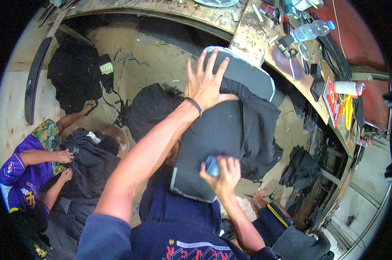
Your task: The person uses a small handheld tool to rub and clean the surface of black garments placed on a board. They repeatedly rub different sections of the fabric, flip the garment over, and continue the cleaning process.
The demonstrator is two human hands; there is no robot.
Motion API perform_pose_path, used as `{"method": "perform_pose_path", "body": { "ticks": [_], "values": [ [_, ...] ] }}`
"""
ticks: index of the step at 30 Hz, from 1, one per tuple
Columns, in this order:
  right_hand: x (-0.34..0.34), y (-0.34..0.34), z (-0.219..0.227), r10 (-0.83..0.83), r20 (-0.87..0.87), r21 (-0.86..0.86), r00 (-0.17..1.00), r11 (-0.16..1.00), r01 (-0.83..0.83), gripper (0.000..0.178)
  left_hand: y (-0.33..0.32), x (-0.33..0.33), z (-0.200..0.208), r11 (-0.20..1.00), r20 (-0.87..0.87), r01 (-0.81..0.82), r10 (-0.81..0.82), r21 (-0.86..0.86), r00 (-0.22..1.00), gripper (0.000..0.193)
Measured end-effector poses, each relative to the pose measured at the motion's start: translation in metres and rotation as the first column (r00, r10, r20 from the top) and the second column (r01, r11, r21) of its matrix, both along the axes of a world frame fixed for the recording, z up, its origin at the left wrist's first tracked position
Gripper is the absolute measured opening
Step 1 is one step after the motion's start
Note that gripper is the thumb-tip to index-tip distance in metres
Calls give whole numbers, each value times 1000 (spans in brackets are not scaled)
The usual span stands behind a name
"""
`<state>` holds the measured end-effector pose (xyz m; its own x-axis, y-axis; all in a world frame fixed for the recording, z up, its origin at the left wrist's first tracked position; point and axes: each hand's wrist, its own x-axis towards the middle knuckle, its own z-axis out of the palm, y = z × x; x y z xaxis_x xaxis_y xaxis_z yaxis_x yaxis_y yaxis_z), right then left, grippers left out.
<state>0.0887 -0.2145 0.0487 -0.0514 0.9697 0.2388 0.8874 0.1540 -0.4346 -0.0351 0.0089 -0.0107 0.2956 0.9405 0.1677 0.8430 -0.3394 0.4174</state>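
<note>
Now, left hand (203,85): fingers spreading flat, pressing the black cloth (258,130) on the seat cushion (213,138).
Right hand (222,173): fingers clamping a small blue tool (211,166) at the cushion's near edge; working best with steady pressure.

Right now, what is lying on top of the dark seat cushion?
Black cloth drapes its right side. The left hand presses flat on top; the right hand holds a small blue thing against it. Whatever is under the cloth is hidden.

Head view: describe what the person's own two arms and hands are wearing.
Both forearms are bare. The left hand has no glove; a thin dark band circles its wrist, and a dark blue short sleeve covers the upper arm. The right hand is also gloveless, with no band or ring visible. The dark blue shirt carries red and white printing.
</note>
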Motion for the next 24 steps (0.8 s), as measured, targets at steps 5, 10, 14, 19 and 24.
{"method": "perform_pose_path", "body": {
  "ticks": [5,10,14,19,24],
  "values": [
    [-22,61,5,-43,-20,73,999,996,44,41,-3,1,-10,996,88,-42,35,78,996,123],
    [-38,-3,-2,-6,12,-273,1000,962,9,42,-10,-8,5,998,120,-3,-4,59,993,123],
    [41,1,7,-271,-376,50,886,949,311,54,-44,-37,4,973,512,-120,3,196,859,97],
    [133,40,-18,-575,-520,-719,632,694,40,81,-150,-64,-42,755,733,214,459,-620,502,78],
    [121,-95,-63,-304,-595,-673,744,694,-255,61,-314,-93,1,675,565,111,503,-729,654,79]
  ]
}}
